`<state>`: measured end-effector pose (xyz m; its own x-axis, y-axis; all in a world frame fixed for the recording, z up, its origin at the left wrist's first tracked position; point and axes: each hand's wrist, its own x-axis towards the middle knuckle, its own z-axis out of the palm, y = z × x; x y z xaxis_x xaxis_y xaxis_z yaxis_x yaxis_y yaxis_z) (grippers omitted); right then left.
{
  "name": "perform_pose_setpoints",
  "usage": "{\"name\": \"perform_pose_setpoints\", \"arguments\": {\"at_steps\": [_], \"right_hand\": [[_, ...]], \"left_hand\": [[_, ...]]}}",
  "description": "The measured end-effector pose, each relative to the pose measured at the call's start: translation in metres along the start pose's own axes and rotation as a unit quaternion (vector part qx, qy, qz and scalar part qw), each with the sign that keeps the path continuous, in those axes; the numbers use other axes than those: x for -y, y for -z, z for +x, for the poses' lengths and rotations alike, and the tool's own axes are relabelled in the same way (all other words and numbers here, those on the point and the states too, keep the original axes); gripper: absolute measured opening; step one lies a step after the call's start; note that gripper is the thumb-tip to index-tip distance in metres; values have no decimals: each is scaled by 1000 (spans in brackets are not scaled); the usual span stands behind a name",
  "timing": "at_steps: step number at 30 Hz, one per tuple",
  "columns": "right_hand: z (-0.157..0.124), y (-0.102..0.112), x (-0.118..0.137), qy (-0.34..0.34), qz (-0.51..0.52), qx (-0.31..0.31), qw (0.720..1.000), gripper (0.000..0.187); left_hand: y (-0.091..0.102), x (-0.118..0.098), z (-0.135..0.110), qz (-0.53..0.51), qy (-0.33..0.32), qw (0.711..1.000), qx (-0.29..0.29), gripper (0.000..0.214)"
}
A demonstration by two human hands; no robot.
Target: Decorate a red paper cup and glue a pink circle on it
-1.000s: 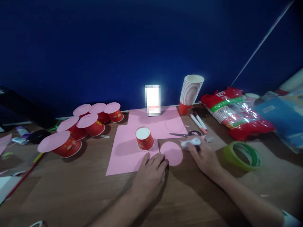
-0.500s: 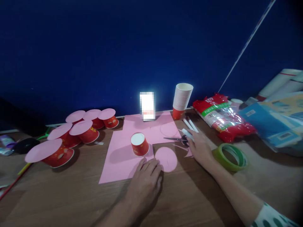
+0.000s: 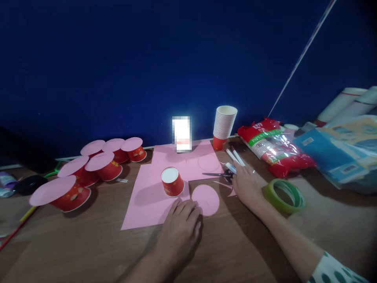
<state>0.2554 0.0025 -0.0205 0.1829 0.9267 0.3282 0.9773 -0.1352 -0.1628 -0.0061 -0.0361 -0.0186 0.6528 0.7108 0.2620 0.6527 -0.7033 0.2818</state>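
Observation:
A red paper cup (image 3: 172, 184) stands upside down, its white base up, on pink paper (image 3: 141, 208). My left hand (image 3: 181, 222) lies relaxed, palm down, just in front of it, with its fingers on the paper's near edge. To the right of those fingers is a cut pink paper disc (image 3: 205, 200). My right hand (image 3: 247, 184) reaches over the lower end of a small white tube (image 3: 230, 168), thumb and fingers closed about it. Black-handled scissors (image 3: 216, 174) lie beside that hand, partly covered, near pink paper scraps (image 3: 232, 191).
At left, several red cups (image 3: 106, 173) carry pink discs. A stack of paper cups (image 3: 225, 125) stands near the blue wall, beside white pens (image 3: 238, 155). Green tape (image 3: 269, 196), a red packet (image 3: 277, 145) and a blue packet (image 3: 326, 153) lie at right. A glowing pixelated patch (image 3: 182, 133) is at the back.
My right hand has moved slightly forward and left, covering more of the white tube. My left hand and the cup stay in place; the view has shifted a little.

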Motion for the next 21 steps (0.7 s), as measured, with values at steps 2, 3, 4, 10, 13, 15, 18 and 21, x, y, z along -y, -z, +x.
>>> {"name": "perform_pose_setpoints", "arguments": {"at_steps": [2,3,4,10,13,15,18,21], "right_hand": [[-3,4,4,24,12,-35,999,42],[-6,7,7,49,28,-50,997,39],[-9,9,11,78,51,-56,994,36],[-26,22,44,129,151,104,974,19],[-26,25,50,116,164,129,971,21],[-24,24,48,110,190,138,966,21],[-23,21,43,94,232,149,957,20],[-23,17,40,87,265,154,948,15]], "left_hand": [[0,0,0,-4,0,1000,-4,26],[0,0,0,-4,0,1000,-5,26],[-1,0,1,-3,-1,1000,-8,26],[-4,1,0,9,-8,1000,-13,27],[-4,0,-1,16,-8,1000,-14,29],[-4,0,-1,19,-7,1000,-12,31],[-4,1,-2,23,-9,1000,-5,34],[-4,2,-3,25,-13,1000,3,35]]}}
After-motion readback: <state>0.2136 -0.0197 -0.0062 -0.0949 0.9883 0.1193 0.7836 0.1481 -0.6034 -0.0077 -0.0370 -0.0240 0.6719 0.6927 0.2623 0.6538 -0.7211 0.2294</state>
